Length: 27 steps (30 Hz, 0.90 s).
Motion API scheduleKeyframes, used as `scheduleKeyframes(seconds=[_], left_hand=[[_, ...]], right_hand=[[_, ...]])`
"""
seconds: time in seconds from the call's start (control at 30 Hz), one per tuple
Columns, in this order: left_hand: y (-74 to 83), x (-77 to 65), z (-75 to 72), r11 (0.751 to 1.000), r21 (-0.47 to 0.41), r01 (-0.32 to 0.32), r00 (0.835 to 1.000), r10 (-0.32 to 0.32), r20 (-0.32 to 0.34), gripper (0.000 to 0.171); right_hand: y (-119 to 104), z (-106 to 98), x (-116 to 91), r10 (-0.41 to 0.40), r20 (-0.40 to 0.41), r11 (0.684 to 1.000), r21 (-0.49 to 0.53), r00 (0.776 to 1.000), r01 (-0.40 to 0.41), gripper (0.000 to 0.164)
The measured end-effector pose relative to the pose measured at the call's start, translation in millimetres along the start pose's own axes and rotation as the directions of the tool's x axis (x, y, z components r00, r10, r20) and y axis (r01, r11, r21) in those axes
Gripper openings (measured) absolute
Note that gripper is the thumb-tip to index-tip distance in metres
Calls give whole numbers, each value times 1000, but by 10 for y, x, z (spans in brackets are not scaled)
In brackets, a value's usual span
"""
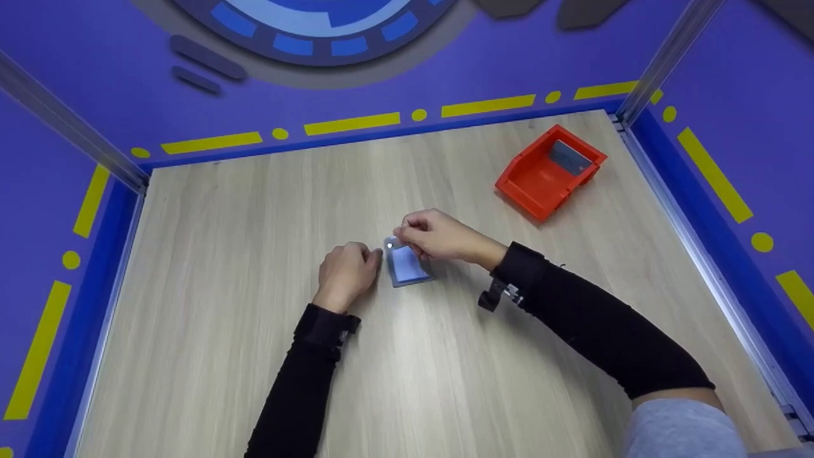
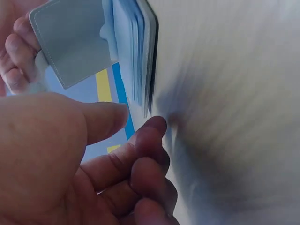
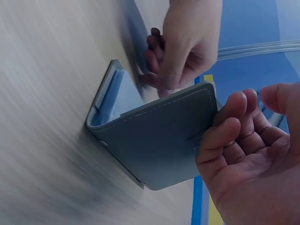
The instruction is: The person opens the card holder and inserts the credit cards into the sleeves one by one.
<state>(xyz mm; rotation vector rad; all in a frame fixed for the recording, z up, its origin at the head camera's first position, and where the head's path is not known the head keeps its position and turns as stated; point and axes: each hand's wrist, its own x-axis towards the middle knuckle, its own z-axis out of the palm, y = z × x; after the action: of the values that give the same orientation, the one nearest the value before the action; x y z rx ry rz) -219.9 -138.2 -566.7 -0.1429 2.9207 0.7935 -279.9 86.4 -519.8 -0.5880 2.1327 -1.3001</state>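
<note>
A small grey card holder (image 1: 409,267) with stitched edges lies on the table, its cover (image 3: 157,140) raised part-way. Inside are several clear bluish sleeves (image 2: 129,47), best seen in the left wrist view. A round metal snap shows near its top left corner in the head view. My right hand (image 1: 439,236) is at the raised cover, with its fingertips against the cover's free edge and the thumb apart from them. Just left of the holder, my left hand (image 1: 346,273) rests by the table with loosely curled fingers, holding nothing; its thumb is near the sleeves' edge.
A red open-front bin (image 1: 540,181) with a grey label stands at the back right of the wooden table (image 1: 241,222). Blue-purple panels (image 1: 381,89) with yellow marks wall in the back and both sides. Metal rails run along the side edges.
</note>
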Motion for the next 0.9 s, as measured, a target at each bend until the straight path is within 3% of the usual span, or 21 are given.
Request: scheduleKeyframes(seconds=[0.2,0.5,0.73,0.9], left_hand=[[-15,11,-49,1000,13,4,1000,-4,-2,28],[-25,6,-55,1000,-19,-20,999,20,-25,30],[-11,-3,-17,996,-33,-89,996,89,2,29],[-13,-6,-14,989,-40,-143,990,143,6,27]], right_hand=[[71,70,10,-8,20,1000,12,1000,8,36],[206,172,18,29,70,1000,-12,997,-29,18],[309,210,4,-9,194,996,-87,981,26,29],[361,216,-11,-12,215,996,-82,977,30,35]])
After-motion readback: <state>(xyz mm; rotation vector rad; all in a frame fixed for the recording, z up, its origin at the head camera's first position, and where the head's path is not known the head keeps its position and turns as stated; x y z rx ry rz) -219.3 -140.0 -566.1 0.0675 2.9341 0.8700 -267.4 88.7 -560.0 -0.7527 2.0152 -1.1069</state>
